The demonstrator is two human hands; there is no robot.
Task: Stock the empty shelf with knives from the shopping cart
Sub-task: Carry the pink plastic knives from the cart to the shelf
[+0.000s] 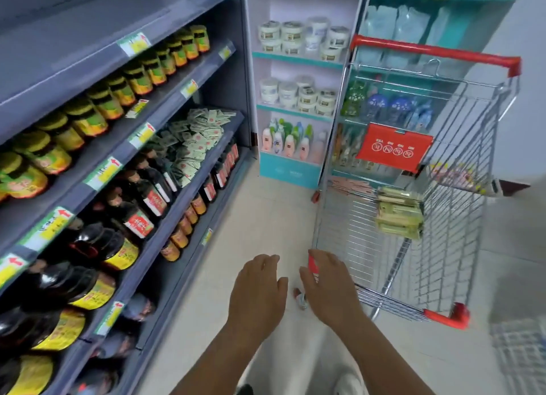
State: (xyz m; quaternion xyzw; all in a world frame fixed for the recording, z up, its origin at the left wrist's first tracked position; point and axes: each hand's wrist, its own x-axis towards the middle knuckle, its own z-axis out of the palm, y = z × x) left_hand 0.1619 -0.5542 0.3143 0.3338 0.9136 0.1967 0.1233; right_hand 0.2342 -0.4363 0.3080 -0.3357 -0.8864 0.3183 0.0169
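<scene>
Knives in flat yellow-green packs lie stacked inside the silver wire shopping cart with red trim, against its near-right side; motion blur and the wire mesh make the blades themselves impossible to tell. At far left, the grey metal shelving unit runs out of view at the left and bottom edges; its top tier looks bare, though only part of it shows. Below sit yellow-labelled jars with dark lids, then small pale sachets heaped beside dark glass bottles with red and yellow labels, the lowest rows blurred and half hidden under the shelf lips. Over the pale tiled floor, the left hand hovers with fingers spread and relaxed, holding nothing. Just beside it, the right hand rests its loosely spread fingers at the cart's near red corner; whether they touch it is unclear. A small object on the floor between the hands is mostly covered. Behind the cart, a white-and-teal display holds tubs and bottles.
</scene>
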